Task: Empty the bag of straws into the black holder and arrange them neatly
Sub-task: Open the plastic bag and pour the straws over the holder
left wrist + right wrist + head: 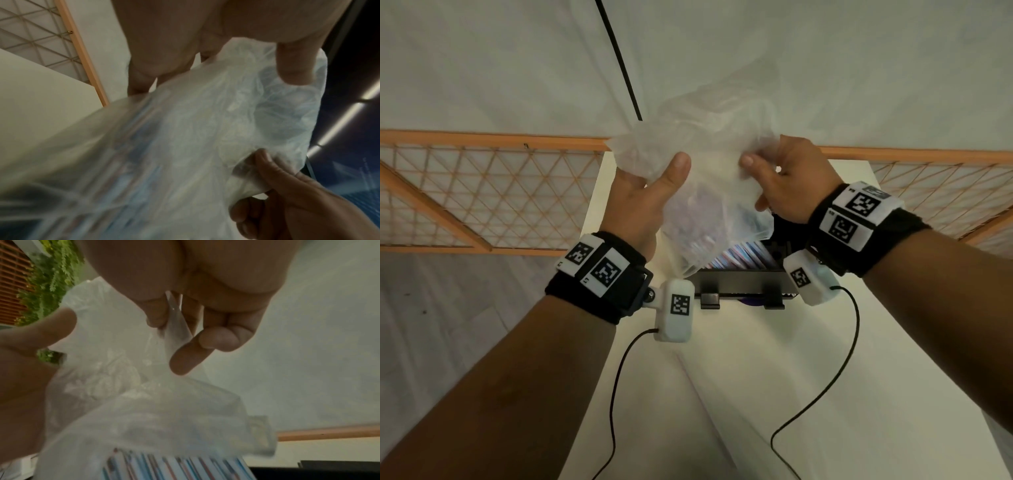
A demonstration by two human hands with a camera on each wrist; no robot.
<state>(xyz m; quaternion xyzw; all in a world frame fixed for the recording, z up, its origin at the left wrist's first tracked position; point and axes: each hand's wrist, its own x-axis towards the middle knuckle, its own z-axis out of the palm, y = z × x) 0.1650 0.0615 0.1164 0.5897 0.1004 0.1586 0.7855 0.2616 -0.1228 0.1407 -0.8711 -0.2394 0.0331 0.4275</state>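
1. Two bare hands hold a clear plastic bag (pixel 709 192) upside down above a black holder (pixel 743 278) that sits on a pale table (pixel 739 394); the left hand (pixel 643 205) grips the crumpled upper left part, thumb pressed on the front of the film and fingers behind it
2. The right hand (pixel 787 185) pinches the upper right part of the bag; the right wrist view shows a fold of film caught between its curled fingers (pixel 216 339)
3. The bag's open mouth hangs down, just over the holder's top; whether the film touches the holder cannot be told
4. Striped wrapped straws (pixel 739 257) in red, blue and white already lie in the holder, showing below the bag's lower edge; in the right wrist view they lie side by side in a fairly even row
5. Faint coloured shapes show through the lower half of the bag, so a few straws probably remain inside; the blur makes a count impossible
6. Judged from this, the emptying is well along but not finished: the last straws need shaking out
7. Left to do: put the bag aside and straighten the straws; how neat the pile is across the whole holder is hidden by the bag and the wrists
8. Both wrists wear black bands with white marker tags and cabled cameras; an orange-framed lattice panel (pixel 482 192) stands behind the table
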